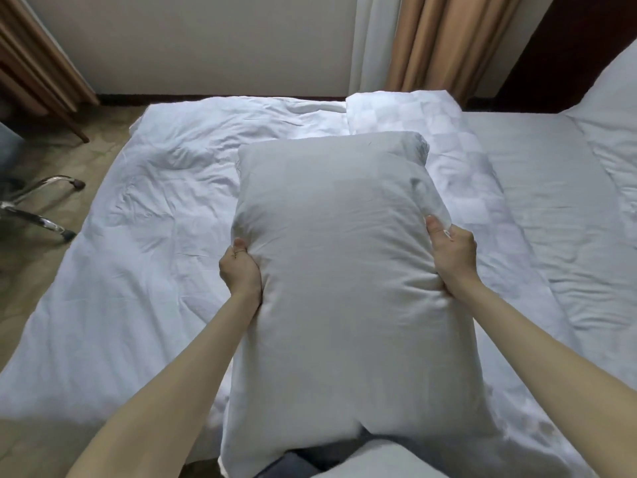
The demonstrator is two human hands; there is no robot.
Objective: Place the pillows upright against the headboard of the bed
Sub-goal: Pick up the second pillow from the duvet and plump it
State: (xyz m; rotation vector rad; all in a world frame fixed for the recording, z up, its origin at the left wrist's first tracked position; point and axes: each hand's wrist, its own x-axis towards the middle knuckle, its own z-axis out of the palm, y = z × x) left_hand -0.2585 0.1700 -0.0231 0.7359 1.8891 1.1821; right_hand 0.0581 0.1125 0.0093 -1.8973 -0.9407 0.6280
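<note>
Clearly the bed (144,236) fills most of the view, its white cover rumpled toward the left edge and smoother toward the right. A folded checked quilt (444,146) lies across the far edge, and another white pillow (617,108) shows at the far right corner, probably where the headboard is, though no headboard can be made out. Above the middle of the bed a big white pillow (337,253) is held lengthwise, its near end close to the person's body and its far end overlapping the quilt. Holding it by both long sides likely keeps it from sagging while it is carried and turned. The left hand (241,267) is curled tight into the left side, bunching the cloth. The right hand (451,253) clamps the right side, thumb on top, fingers pressed into the filling.
</note>
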